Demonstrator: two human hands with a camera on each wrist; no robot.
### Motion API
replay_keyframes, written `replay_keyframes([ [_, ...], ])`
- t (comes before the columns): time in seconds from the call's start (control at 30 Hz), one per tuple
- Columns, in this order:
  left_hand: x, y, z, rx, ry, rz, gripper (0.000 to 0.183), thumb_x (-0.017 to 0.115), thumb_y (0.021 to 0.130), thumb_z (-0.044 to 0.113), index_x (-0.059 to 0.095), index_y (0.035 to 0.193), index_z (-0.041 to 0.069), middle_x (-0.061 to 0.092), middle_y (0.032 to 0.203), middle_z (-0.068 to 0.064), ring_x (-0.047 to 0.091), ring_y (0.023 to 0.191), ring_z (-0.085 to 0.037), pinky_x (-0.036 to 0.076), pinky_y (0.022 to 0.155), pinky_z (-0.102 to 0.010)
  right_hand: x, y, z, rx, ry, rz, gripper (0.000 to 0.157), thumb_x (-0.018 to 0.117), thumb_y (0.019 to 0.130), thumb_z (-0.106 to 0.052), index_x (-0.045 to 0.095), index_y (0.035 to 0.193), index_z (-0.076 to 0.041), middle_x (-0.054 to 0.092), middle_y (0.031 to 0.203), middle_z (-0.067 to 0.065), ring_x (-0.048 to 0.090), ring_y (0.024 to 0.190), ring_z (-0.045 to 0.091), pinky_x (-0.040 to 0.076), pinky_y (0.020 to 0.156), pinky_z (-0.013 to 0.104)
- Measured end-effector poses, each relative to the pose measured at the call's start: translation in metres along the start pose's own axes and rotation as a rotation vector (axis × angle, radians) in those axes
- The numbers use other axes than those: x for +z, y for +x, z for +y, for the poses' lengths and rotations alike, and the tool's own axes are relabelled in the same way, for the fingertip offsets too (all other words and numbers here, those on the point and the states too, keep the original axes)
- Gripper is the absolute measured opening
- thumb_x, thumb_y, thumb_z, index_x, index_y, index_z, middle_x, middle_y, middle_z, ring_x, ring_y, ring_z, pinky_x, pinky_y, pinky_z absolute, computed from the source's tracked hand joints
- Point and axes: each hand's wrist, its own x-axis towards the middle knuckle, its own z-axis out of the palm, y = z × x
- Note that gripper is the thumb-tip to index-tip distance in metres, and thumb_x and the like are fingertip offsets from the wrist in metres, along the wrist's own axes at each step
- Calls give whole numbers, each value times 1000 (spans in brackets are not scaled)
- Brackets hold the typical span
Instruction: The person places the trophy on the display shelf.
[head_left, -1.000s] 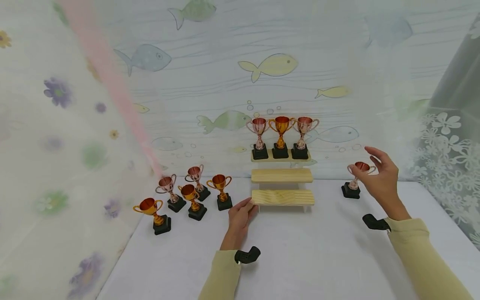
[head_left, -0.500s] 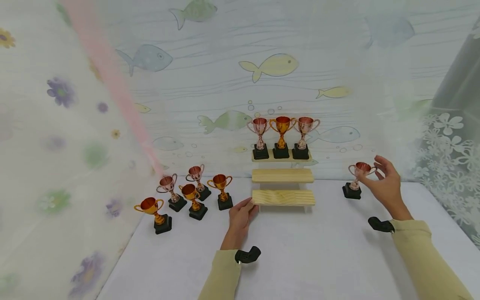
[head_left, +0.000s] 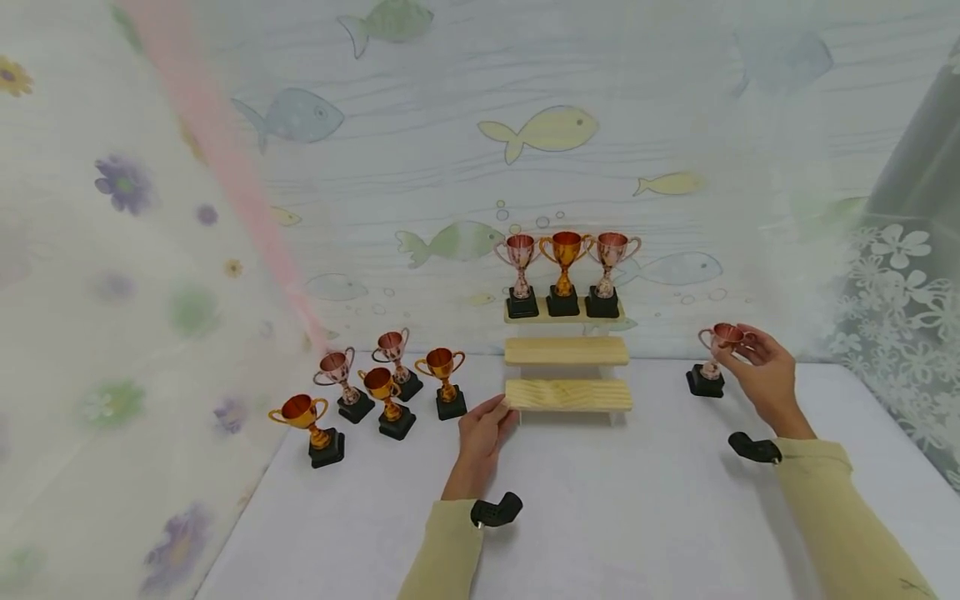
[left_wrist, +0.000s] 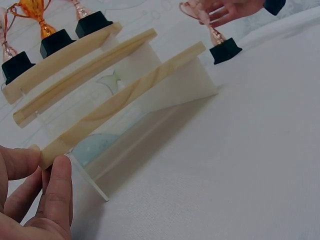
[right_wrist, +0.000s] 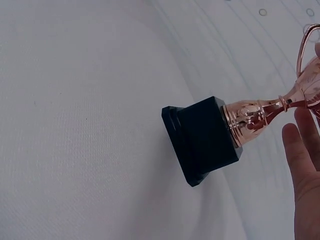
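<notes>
With thumb and fingers, my left hand (head_left: 480, 435) pinches the left end of the lowest board on a three-step wooden display stand (head_left: 568, 395); the left wrist view shows the thumb on the board's edge and fingers beneath. Over to the right, my right hand (head_left: 767, 382) holds a rose-gold trophy cup (head_left: 709, 367) by its bowl, thumb in front and fingers behind near one handle. That trophy is upright, its black base (right_wrist: 202, 137) apparently on the white cloth. Part of the bowl falls outside the right wrist view.
On the top step stand a gold trophy (head_left: 563, 279) and two rose-gold ones. Left of the stand, several gold and rose-gold trophies (head_left: 386, 400) are grouped on the white tablecloth (head_left: 600, 517). A fish-print curtain (head_left: 420, 175) hangs close behind.
My right hand first drew back slightly to the right with fingers spread, then came in and closed on the trophy's bowl. The left hand stays on the lowest board.
</notes>
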Motion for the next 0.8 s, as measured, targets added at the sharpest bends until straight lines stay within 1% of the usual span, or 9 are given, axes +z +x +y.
replay_keyframes([
  [0.23, -1, 1, 1, 6, 0, -4, 33, 60, 102, 3, 62, 133, -5, 60, 134, -24, 68, 107, -21, 57, 98, -31, 2, 0, -3, 19, 161, 25, 42, 78, 88, -4, 61, 124, -19, 64, 105, -21, 63, 95, -9, 51, 79, 3],
  [0.33, -1, 1, 1, -2, -2, -2, 33, 59, 102, 3, 62, 133, -5, 60, 134, -24, 68, 108, -21, 57, 98, -31, 4, -1, -6, 23, 196, 30, 38, 79, 87, -4, 63, 117, -21, 65, 102, -18, 63, 93, -8, 51, 78, 3],
  [0.43, 0, 1, 1, -5, 1, -5, 33, 59, 102, 3, 61, 134, -5, 60, 134, -24, 67, 109, -22, 57, 98, -31, 5, -2, -8, 18, 193, 42, 36, 79, 87, -3, 63, 114, -20, 66, 101, -17, 64, 91, -7, 52, 77, 4],
  [0.63, 0, 2, 1, -10, 3, 2, 33, 60, 102, 4, 62, 133, -4, 60, 134, -23, 68, 110, -22, 57, 97, -31, 6, -4, -6, 6, 150, 56, 37, 80, 86, -3, 63, 115, -18, 65, 101, -17, 64, 90, -6, 52, 78, 3],
  [0.8, 1, 3, 1, -11, -2, 5, 32, 60, 102, 3, 62, 133, -4, 60, 134, -23, 68, 109, -22, 57, 97, -31, 6, -4, -4, -3, 177, 59, 38, 80, 85, 0, 64, 115, -16, 67, 101, -15, 65, 90, -5, 52, 78, 4],
])
